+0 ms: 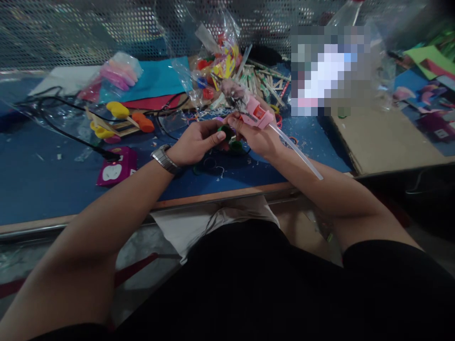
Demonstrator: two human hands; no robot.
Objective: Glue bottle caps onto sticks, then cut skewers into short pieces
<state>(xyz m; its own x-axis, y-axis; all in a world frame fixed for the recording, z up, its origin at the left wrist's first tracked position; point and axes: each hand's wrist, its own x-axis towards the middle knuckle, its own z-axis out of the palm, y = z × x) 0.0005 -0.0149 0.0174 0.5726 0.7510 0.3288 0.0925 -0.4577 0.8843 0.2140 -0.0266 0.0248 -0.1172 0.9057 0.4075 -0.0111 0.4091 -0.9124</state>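
The 2 hands meet over the surface (163,187): the left hand (199,142) pinches a green cap (223,131), while the right hand (254,137) curls beside it against a pink glue gun (265,118), its exact hold unclear. This looks like positioning the cap; the next move calls for a steady pinch.

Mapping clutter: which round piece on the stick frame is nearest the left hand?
The orange piece, rightmost; yellow pieces sit farther from the left hand.
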